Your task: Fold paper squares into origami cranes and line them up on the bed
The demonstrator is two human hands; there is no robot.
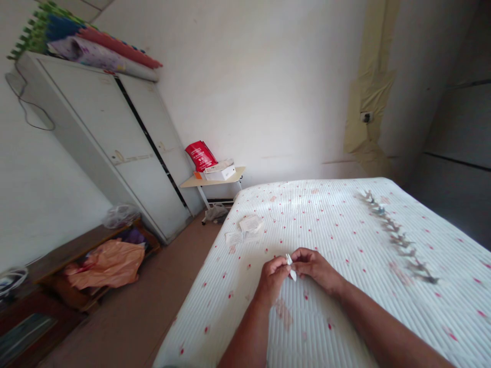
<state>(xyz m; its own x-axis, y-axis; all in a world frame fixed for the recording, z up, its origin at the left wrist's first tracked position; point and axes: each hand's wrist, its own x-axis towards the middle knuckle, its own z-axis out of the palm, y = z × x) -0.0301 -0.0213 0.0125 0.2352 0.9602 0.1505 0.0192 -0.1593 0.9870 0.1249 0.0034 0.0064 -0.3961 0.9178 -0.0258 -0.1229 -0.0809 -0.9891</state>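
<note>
Over the front half of the bed, a small folded piece of white paper (293,275) is pinched between both hands. My left hand (273,278) grips it from the left, thumb and fingers closed. From the right, my right hand (315,268) holds its edge between thumb and forefinger. Part of the paper is hidden behind the fingertips. Beyond my left hand lie several loose paper sheets (251,223), some with print on them. A row of small folded paper figures (401,237) runs along the right side of the bed.
The bed (215,306) has a white ribbed cover with red dots. Back left, a small table (187,181) carries a red bag (200,156) and a white box (220,174). A wardrobe (95,112) and a low wooden cabinet (42,268) with an orange plastic bag (105,266) stand left.
</note>
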